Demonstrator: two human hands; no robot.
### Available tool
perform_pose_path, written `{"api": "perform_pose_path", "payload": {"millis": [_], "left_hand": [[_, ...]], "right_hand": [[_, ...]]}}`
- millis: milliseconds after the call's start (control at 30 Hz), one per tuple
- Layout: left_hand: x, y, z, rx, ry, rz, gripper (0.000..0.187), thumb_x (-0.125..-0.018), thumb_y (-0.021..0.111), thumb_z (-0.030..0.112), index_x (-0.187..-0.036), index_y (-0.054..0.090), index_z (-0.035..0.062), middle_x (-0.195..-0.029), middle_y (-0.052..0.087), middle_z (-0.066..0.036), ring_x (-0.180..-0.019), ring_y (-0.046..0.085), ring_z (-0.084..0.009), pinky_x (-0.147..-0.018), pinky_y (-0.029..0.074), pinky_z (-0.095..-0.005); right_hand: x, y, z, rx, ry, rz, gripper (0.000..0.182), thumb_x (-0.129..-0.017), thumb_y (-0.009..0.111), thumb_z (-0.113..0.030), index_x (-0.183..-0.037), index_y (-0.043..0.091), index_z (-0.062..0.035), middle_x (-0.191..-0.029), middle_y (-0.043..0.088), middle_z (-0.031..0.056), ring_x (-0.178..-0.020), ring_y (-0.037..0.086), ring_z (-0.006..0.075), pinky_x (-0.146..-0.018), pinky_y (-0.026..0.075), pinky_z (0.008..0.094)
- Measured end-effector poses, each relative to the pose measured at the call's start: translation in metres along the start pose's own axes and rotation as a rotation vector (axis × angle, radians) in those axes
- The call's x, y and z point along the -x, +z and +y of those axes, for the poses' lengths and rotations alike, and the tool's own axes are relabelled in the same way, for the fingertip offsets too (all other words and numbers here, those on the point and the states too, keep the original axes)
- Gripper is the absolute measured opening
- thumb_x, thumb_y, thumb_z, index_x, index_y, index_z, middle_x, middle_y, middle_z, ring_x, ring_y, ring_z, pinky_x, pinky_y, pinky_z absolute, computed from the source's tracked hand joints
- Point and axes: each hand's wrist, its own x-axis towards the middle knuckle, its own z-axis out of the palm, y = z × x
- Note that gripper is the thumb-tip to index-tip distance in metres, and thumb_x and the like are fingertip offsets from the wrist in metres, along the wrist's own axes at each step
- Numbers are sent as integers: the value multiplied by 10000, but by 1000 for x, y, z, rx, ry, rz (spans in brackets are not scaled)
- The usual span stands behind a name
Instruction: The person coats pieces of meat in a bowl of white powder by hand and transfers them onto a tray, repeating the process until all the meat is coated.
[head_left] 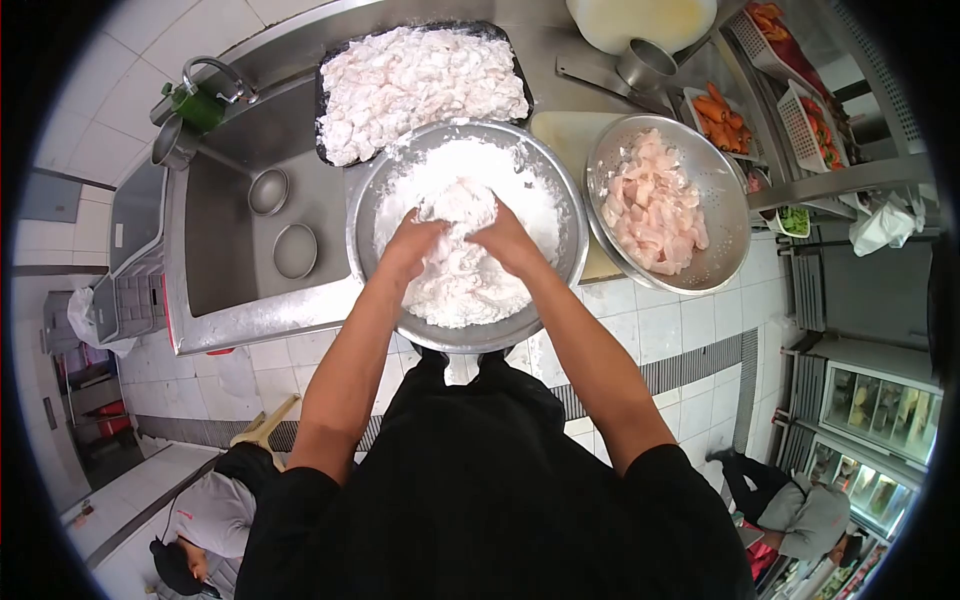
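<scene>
A wide metal bowl (pixel 574 235) of white flour (pixel 540 200) stands in front of me at the counter's edge. My left hand (pixel 415 238) and my right hand (pixel 505 238) are both in it, curled in from either side around a clump of floured meat pieces (pixel 460 205). Flour coats and partly hides the fingers. Behind the bowl, a black tray (pixel 322 130) is heaped with floured meat pieces (pixel 420 85). On the right, a perforated metal colander (pixel 725 215) holds raw pale pink meat strips (pixel 655 205), probably chicken.
Left is a steel sink (pixel 225 235) with two round metal bowls (pixel 295 250) and a faucet (pixel 215 65). A metal pot (pixel 645 65) and a cutting board (pixel 570 125) sit right of the tray. Carrots (pixel 720 120) fill a basket. Two people (pixel 215 515) (pixel 810 515) are behind me.
</scene>
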Motion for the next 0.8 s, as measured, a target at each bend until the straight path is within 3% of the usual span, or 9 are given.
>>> {"api": "perform_pose_path", "payload": {"millis": [167, 267, 467, 533, 567, 633, 667, 767, 800], "left_hand": [[-22, -15, 25, 107, 10, -196, 589, -800, 599, 26, -1318, 321, -22, -1155, 551, -169, -997, 584, -238, -785, 523, -374], [-21, -7, 47, -7, 67, 0, 574, -804, 596, 34, -1313, 340, -33, -1143, 564, -165, -989, 586, -239, -807, 515, -374], [5, 14, 98, -219, 158, -46, 486, -819, 625, 164, -1223, 468, -53, -1130, 585, -151, -998, 574, -205, -783, 493, -314], [6, 16, 106, -368, 128, -25, 767, -796, 655, 207, -1386, 233, -41, -1268, 485, -200, -1105, 522, -251, -895, 448, -358], [8, 17, 109, -369, 126, -26, 767, -796, 655, 207, -1386, 233, -41, -1268, 485, -200, -1105, 522, -251, -895, 448, -358], [16, 17, 111, -469, 210, 20, 504, -809, 639, 170, -1218, 462, -66, -1149, 580, -160, -1013, 573, -203, -861, 464, -318], [22, 16, 113, -470, 209, 20, 504, -809, 639, 170, -1218, 462, -66, -1149, 580, -160, -1013, 573, -203, -861, 464, -318], [21, -1, 107, -602, 106, 6, 624, -756, 694, 193, -1254, 430, -75, -1173, 563, -185, -1049, 560, -244, -928, 426, -327], [-1, -23, 82, -778, 111, -16, 691, -717, 718, 186, -1277, 408, -73, -1197, 543, -199, -1077, 543, -262, -948, 410, -326]], "right_hand": [[-30, -12, -44, 167, 10, -56, 579, -710, 641, -8, -1260, 463, 14, -1116, 601, 128, -1005, 569, 195, -897, 436, 302], [-34, -21, -77, 284, 26, -129, 507, -759, 625, -40, -1241, 484, 24, -1158, 581, 109, -1013, 556, 181, -886, 440, 289], [-48, -33, -88, 588, -103, 46, 450, -773, 626, -188, -1168, 556, 15, -1093, 625, 159, -993, 588, 237, -873, 439, 320], [-49, -35, -102, 534, -16, -93, 448, -767, 629, -178, -1167, 558, 8, -1088, 628, 153, -973, 594, 228, -849, 447, 324], [-49, -36, -108, 533, -15, -92, 448, -767, 629, -178, -1167, 558, 8, -1088, 628, 153, -973, 594, 228, -849, 447, 324], [-45, -35, -120, 501, -58, -164, 411, -776, 638, -132, -1144, 566, 34, -1022, 648, 87, -882, 591, 156, -789, 467, 289], [-45, -38, -118, 500, -58, -163, 411, -776, 638, -132, -1144, 566, 34, -1022, 648, 87, -882, 591, 156, -789, 467, 289], [-50, -51, -94, 539, -46, -183, 489, -746, 655, -192, -1185, 549, -4, -1090, 627, 162, -979, 599, 250, -865, 447, 342], [-48, -52, -81, 772, 0, -91, 547, -729, 677, -218, -1213, 527, -14, -1137, 598, 185, -1037, 569, 282, -908, 430, 357]]}}
